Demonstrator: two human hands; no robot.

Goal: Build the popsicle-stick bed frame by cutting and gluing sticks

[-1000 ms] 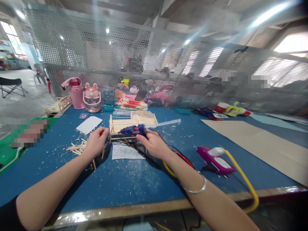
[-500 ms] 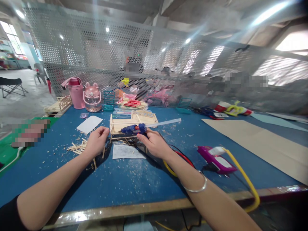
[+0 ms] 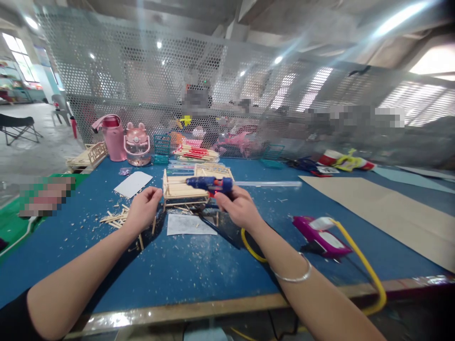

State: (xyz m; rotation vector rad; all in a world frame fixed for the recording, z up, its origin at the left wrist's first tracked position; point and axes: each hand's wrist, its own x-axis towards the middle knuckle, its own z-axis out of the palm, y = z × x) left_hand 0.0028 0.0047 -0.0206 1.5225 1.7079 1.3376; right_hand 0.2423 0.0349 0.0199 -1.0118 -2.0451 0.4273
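Note:
In my right hand (image 3: 241, 206) is a blue hot glue gun (image 3: 208, 183), level above the blue table, nozzle to the left. A long clear glue stick (image 3: 270, 183) sticks out of its back. Under the nozzle stands a small model of pale wooden sticks (image 3: 177, 185), its slatted top partly hidden by the gun. My left hand (image 3: 145, 204) is closed in a pinch at the model's left end post; whether the fingertips grip the post or a small piece is hidden. Loose wooden sticks (image 3: 115, 219) lie beside and partly behind that hand.
White paper (image 3: 192, 224) and dark-handled pliers (image 3: 220, 232) lie before the model. A purple device (image 3: 322, 237) with a yellow cable sits right. Behind are a pink bottle (image 3: 113, 139), a clear-bodied bottle (image 3: 138, 147), bundled sticks (image 3: 195, 153) and a perforated metal screen (image 3: 142, 85). Cardboard (image 3: 384, 213) covers the right side.
My right hand has moved the glue gun to the right and slightly up, uncovering more of the model's top. My left hand has stayed at the model's left end.

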